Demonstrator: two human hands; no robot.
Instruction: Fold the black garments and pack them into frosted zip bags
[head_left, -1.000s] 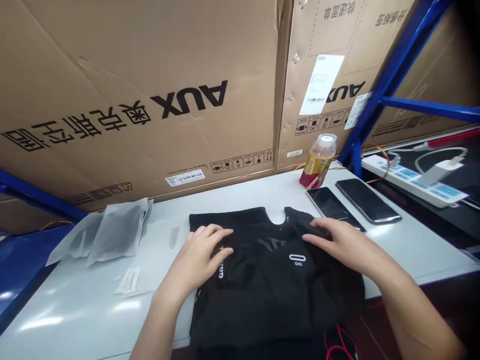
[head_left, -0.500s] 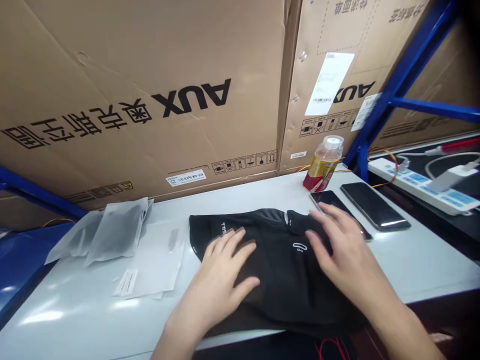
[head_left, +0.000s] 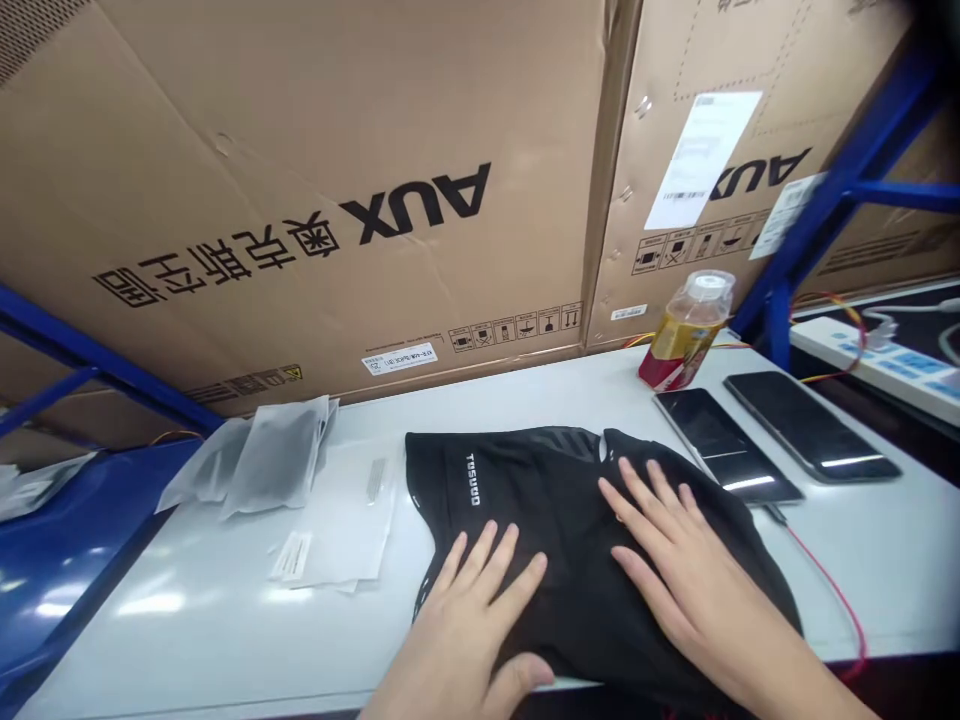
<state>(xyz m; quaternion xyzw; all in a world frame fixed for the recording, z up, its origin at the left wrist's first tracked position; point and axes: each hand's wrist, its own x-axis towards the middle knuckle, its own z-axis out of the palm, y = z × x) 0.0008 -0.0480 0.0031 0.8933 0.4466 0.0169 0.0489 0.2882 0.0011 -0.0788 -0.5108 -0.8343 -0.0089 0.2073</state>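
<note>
A black cloth piece (head_left: 540, 480) with white "TUSUUO" lettering lies spread out on the white table, its near part reaching the front edge. It looks like a thin garment or face cover; its exact kind is unclear. My left hand (head_left: 480, 610) rests flat on its near left part, fingers spread. On the right part lies my right hand (head_left: 675, 550), palm down with fingers stretched out. Neither hand grips anything. Just beyond the cloth on the right are two dark phones, a nearer phone (head_left: 727, 445) and a farther phone (head_left: 810, 425).
Frosted plastic bags (head_left: 277, 455) with dark contents and a flat clear bag (head_left: 349, 530) lie at left. A drink bottle (head_left: 686, 330) stands at the back right. Large cartons (head_left: 300, 120) wall off the back, between blue rack posts (head_left: 780, 290). A red cable (head_left: 832, 590) trails over the right edge.
Both hands have moved nearer the front edge across the cloth. The cloth's right side is now spread flatter, and the red cable shows beside it. The view has shifted left.
</note>
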